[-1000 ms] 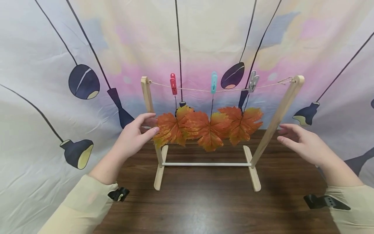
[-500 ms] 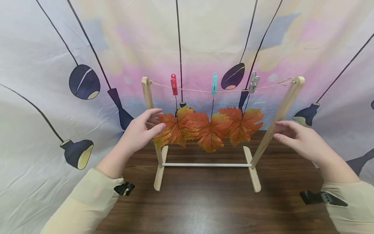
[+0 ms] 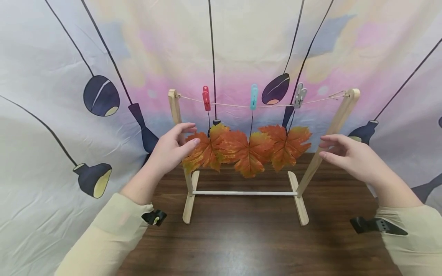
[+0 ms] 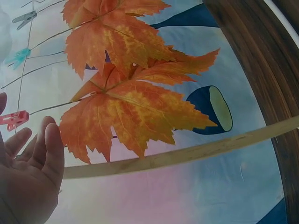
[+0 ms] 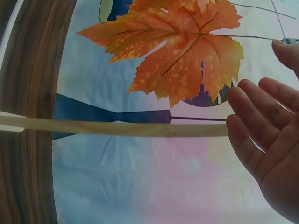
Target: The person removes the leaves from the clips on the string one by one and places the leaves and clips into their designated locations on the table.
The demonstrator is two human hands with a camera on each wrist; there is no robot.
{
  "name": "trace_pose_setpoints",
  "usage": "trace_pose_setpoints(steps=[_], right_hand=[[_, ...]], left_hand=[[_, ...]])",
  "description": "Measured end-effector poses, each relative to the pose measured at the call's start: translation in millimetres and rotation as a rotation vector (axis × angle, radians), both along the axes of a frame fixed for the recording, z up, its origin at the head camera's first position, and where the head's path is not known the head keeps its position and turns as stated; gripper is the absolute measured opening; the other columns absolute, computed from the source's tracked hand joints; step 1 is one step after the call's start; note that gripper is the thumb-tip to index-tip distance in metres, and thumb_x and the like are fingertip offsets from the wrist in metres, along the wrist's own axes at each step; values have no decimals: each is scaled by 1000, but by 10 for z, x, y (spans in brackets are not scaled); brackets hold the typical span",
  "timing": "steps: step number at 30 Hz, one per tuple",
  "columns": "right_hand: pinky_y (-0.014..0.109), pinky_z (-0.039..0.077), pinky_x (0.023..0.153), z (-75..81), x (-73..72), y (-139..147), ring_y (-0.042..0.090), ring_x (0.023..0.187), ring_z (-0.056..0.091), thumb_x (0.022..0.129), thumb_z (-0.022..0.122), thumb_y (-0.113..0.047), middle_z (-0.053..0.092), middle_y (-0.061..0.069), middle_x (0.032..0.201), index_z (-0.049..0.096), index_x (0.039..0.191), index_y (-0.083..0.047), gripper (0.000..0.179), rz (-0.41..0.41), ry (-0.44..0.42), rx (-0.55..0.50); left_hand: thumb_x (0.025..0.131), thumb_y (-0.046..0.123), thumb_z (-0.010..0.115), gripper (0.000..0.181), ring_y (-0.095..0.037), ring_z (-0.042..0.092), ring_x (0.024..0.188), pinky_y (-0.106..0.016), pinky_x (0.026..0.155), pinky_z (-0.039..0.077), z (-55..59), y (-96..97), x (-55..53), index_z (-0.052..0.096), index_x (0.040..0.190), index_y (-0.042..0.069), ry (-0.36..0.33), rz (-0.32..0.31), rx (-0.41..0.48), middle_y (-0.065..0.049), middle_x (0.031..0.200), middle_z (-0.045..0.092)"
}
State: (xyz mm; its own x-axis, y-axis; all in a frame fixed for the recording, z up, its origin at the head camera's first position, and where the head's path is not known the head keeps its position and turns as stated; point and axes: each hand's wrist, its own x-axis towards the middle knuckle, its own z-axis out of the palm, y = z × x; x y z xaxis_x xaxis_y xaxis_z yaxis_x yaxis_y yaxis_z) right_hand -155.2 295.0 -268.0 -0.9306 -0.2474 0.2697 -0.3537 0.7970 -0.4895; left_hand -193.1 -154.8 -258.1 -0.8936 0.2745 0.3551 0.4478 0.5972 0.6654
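Note:
Three orange maple leaves hang by their stems from a string (image 3: 235, 105) tied across a wooden frame (image 3: 336, 119). A red clothespin (image 3: 206, 98) holds the left leaf (image 3: 202, 153), a light blue clothespin (image 3: 253, 97) the middle leaf (image 3: 248, 153), and a grey clothespin (image 3: 300, 96) the right leaf (image 3: 284, 145). My left hand (image 3: 172, 147), fingers relaxed and holding nothing, overlaps the left post and the left leaf's edge in the head view. Beside the right post, my right hand (image 3: 348, 157) is likewise loose and holds nothing; its fingertips overlap the post.
The frame stands on two wooden feet (image 3: 299, 203) joined by a white rod (image 3: 241, 193), on a dark wood-grain table (image 3: 228, 237). Behind it hangs a pale cloth (image 3: 248, 42) printed with dark hanging lamps. Black straps (image 3: 380, 226) sit at both sleeve cuffs.
Both hands have moved slightly inward and up, the left toward the left leaf and the right across the right post. The leaves, clothespins and frame have stayed in place.

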Motion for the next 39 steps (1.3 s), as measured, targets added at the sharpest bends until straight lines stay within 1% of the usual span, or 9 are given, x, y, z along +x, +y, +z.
trace_pose_setpoints(steps=[3, 8, 11, 14, 17, 23, 31, 33, 39], right_hand=[[12, 39, 72, 19, -18, -48, -13, 84, 53, 90, 65, -24, 66, 12, 106, 52, 129, -5, 45, 19, 13, -23], [15, 39, 72, 41, -49, -109, -7, 79, 56, 89, 66, -26, 68, 9, 95, 54, 128, -6, 45, -7, 29, -27], [16, 40, 72, 59, -56, -133, -7, 80, 57, 89, 65, -29, 69, 9, 95, 54, 128, -8, 46, -16, 18, -21], [16, 41, 71, 77, -57, -160, -9, 82, 56, 89, 65, -30, 69, 9, 97, 54, 129, -10, 47, -20, 7, -28], [16, 42, 70, 90, -62, -205, -9, 82, 56, 89, 65, -30, 69, 9, 98, 54, 129, -9, 47, -14, 2, -42], [14, 43, 69, 108, -81, -318, -6, 83, 58, 88, 66, -30, 69, 8, 98, 56, 127, -10, 45, -23, -15, -82], [19, 44, 67, 168, -114, -428, 0, 81, 60, 88, 66, -33, 69, 5, 94, 58, 124, -13, 42, -21, -8, -89], [19, 44, 67, 179, -124, -449, 0, 81, 60, 88, 66, -32, 69, 6, 95, 58, 124, -12, 42, -8, -3, -89], [12, 43, 73, 189, -188, -528, -4, 89, 57, 90, 64, -27, 66, 10, 108, 55, 127, -8, 42, 64, -7, -136]], left_hand=[[93, 31, 59, 48, -19, 51, 67, -33, 53, 43, 13, 39, -8, 45, 136, 16, -20, -1, 23, 0, 127, 55], [92, 31, 60, 50, -20, 52, 65, -34, 53, 44, 15, 91, -36, 44, 137, 17, -36, 1, 36, 1, 128, 54], [92, 32, 60, 50, -21, 53, 66, -35, 55, 46, 13, 117, -57, 44, 137, 18, -56, -3, 54, 2, 128, 54], [92, 33, 60, 50, -24, 56, 69, -36, 59, 50, 13, 147, -83, 44, 138, 18, -94, -17, 100, 3, 128, 54], [93, 32, 59, 51, -27, 58, 73, -35, 63, 52, 10, 178, -114, 43, 138, 17, -128, -34, 144, 1, 129, 53], [93, 33, 58, 50, -28, 56, 71, -35, 61, 52, 4, 237, -145, 42, 138, 18, -185, -41, 194, -1, 130, 52], [94, 31, 57, 49, -26, 54, 67, -34, 61, 52, 18, 294, -142, 43, 138, 16, -201, -48, 202, -2, 129, 52], [94, 31, 57, 48, -25, 54, 67, -34, 61, 52, 21, 303, -146, 43, 138, 16, -200, -44, 206, -2, 129, 52], [95, 33, 56, 48, -26, 54, 68, -34, 61, 51, 16, 316, -184, 44, 137, 16, -190, -41, 233, 0, 129, 51]])
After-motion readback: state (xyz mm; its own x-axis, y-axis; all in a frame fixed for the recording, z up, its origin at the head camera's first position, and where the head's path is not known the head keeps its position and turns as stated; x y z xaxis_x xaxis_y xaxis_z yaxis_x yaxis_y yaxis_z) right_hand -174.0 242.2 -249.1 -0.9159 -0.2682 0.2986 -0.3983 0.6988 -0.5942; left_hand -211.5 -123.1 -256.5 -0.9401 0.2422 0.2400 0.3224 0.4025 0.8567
